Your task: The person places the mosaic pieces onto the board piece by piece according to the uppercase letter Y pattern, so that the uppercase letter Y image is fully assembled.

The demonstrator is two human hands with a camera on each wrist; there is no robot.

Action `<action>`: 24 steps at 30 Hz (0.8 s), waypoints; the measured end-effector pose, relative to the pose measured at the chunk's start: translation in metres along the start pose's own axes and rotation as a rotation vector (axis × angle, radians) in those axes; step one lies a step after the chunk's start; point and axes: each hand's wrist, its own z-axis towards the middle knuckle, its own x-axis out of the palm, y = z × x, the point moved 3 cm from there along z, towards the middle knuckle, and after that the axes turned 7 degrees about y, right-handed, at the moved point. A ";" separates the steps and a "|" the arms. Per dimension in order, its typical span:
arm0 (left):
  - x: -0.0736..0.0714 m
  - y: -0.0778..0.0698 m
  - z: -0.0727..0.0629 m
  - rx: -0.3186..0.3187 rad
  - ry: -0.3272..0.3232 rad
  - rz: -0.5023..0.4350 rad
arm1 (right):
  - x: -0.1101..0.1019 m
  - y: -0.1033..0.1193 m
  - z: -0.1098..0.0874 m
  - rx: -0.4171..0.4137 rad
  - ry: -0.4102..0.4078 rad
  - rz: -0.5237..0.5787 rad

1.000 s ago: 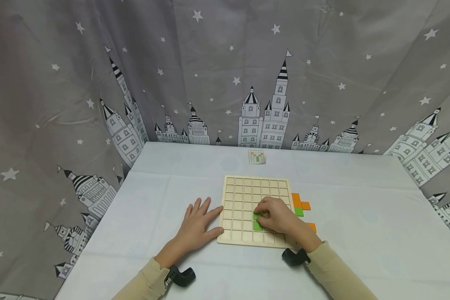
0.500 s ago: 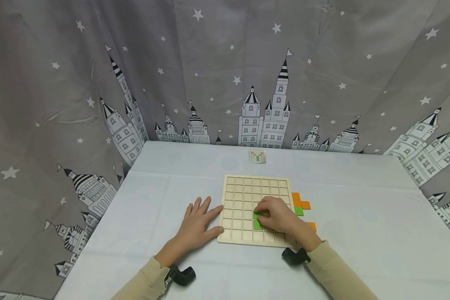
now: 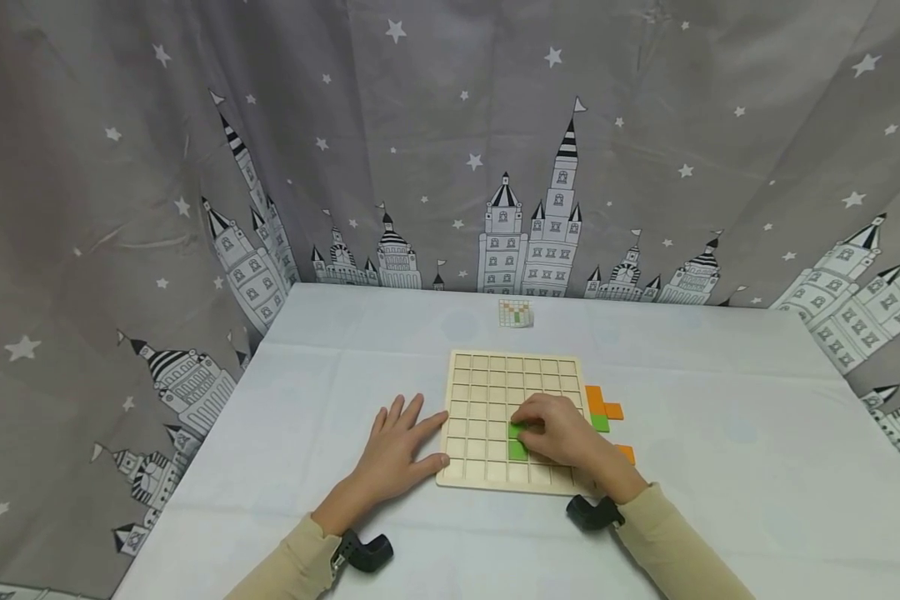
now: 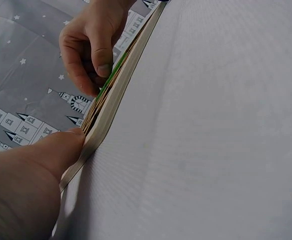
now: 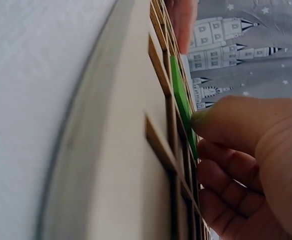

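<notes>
A pale wooden grid board [image 3: 476, 408] lies on the table. My left hand [image 3: 393, 457] rests flat beside it with fingers spread, thumb and index finger touching its left edge. In the left wrist view, the thumb [image 4: 60, 152] presses on the board's rim. My right hand [image 3: 562, 429] is over the board's lower middle, fingers bent, pinching a green square tile [image 3: 515, 431] in the grid. A second green tile [image 3: 517, 451] sits in the cell just nearer. From the right wrist view, the thumb [image 5: 226, 122] touches green [image 5: 181, 92]; its fingertips are partly hidden.
Right of the board lie orange tiles [image 3: 595, 398], a green tile [image 3: 600, 423] and another orange piece [image 3: 626, 453] partly behind the right wrist. A small grid pattern card [image 3: 515, 313] lies at the table's back, before a grey castle-print curtain [image 3: 420, 100].
</notes>
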 end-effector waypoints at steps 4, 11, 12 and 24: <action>0.001 -0.001 -0.001 0.019 -0.027 -0.002 | -0.001 -0.001 -0.001 0.010 0.011 0.005; 0.001 -0.001 -0.001 0.034 -0.050 -0.004 | -0.002 0.000 -0.001 -0.014 0.016 -0.002; 0.001 0.000 0.000 0.028 -0.044 -0.003 | -0.002 0.000 0.000 -0.017 0.015 -0.002; 0.003 0.002 0.001 0.015 -0.025 0.003 | -0.002 -0.003 -0.002 -0.027 -0.001 0.021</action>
